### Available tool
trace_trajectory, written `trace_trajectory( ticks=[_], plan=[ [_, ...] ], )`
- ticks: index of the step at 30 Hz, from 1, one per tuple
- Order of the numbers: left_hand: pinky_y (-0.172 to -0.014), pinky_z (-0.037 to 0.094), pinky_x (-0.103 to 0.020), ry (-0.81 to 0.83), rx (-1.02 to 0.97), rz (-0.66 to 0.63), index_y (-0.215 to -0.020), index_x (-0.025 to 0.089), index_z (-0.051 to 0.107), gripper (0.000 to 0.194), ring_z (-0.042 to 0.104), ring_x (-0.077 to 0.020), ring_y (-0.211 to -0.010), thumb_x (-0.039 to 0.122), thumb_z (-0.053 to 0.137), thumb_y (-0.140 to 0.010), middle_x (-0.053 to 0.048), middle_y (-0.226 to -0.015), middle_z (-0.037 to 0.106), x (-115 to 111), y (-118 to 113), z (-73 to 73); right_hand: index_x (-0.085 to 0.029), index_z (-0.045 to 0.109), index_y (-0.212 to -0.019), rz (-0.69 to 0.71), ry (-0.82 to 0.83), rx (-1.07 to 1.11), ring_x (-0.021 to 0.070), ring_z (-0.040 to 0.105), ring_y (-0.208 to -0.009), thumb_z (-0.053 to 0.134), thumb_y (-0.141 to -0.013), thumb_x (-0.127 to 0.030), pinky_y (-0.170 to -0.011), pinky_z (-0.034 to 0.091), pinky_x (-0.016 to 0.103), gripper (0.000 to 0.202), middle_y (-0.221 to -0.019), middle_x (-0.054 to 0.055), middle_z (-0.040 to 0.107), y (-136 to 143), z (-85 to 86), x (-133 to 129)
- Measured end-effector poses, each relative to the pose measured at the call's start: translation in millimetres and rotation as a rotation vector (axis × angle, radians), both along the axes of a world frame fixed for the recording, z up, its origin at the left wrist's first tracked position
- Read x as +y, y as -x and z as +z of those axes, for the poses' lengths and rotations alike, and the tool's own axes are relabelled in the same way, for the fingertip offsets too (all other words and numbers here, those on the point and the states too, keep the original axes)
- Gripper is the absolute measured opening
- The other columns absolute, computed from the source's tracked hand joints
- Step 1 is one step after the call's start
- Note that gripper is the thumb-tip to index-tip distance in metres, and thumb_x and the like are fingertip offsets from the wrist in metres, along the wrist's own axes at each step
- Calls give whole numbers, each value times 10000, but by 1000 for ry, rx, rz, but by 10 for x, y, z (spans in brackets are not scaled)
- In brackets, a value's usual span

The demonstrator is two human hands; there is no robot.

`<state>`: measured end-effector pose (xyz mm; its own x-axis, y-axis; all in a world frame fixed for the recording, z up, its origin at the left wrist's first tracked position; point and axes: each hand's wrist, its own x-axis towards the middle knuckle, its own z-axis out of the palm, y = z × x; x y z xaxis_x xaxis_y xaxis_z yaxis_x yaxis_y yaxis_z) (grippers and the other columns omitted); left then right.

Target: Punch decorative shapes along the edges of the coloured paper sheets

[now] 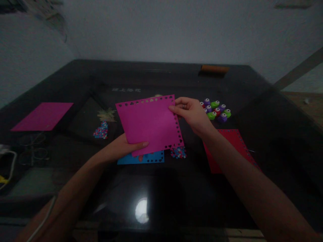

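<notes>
Raised above the dark table is a pink sheet of paper (151, 126), with small shapes punched along its top edge, right edge and part of the bottom. My left hand (128, 144) grips its lower left, thumb on the front and fingers hidden behind. At the upper right corner, my right hand (190, 112) pinches the sheet between thumb and fingers; a ring shows on one finger. Partly covered below lies a blue punched sheet (155, 157). Beside it is a pile of coloured paper cut-outs (178, 153).
Several purple, green and red craft punches (215, 110) stand beyond my right hand. A red punched sheet (230, 148) lies under my right forearm. Leftward are another pink sheet (44, 116) and a second cut-out pile (101, 130). A brown roll (214, 69) rests at the table's back edge.
</notes>
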<state>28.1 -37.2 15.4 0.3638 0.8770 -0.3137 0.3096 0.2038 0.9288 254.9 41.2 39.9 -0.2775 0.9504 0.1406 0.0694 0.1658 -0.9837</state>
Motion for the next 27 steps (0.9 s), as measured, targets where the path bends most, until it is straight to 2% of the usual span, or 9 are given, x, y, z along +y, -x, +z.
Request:
trace_trajectory(
  ticks=[5,8,12,17,22,27],
  plan=[
    [-540,503,-266,-58,9,1,-593,184,628,211,589,-155,-514,351,673,-714,-6,-525,633,5,-14,-7,-167,583,-737,-16,-24,-24,85,458,-570,682,-709,-312,-521,341,229,178,-629,-34,526,-12,23,-2],
    [-524,506,-269,-55,13,-35,-615,184,646,203,596,-159,-507,359,668,-716,-11,-540,638,12,-21,-13,-168,584,-748,-18,-42,-31,84,469,-578,674,-723,-308,-527,351,227,168,-641,-33,528,-14,27,-1],
    [-480,484,-253,-41,30,-4,-675,164,665,200,586,-152,-483,361,675,-711,-29,-560,646,24,-25,-40,-167,595,-776,-26,-39,-15,87,481,-579,682,-718,-319,-527,364,224,184,-637,-32,538,-23,25,3],
    [-467,467,-236,-96,50,-2,-639,153,661,232,567,-139,-474,366,662,-732,-40,-549,636,41,-13,-55,-165,617,-794,-28,-6,-14,78,478,-554,668,-729,-341,-510,369,218,195,-638,-28,556,-54,54,2],
    [-457,457,-214,-101,29,-20,-684,149,670,221,557,-123,-469,363,656,-738,-29,-557,647,60,-3,-56,-151,636,-762,15,26,-61,87,491,-573,700,-691,-331,-513,376,223,204,-642,-15,578,-75,53,10],
    [-469,464,-211,-76,-1,-30,-698,146,663,205,552,-110,-470,349,660,-731,-26,-590,670,48,-46,-52,-164,617,-713,-9,31,-55,92,495,-581,703,-676,-317,-533,381,235,179,-631,-20,573,-60,24,13]
  ],
)
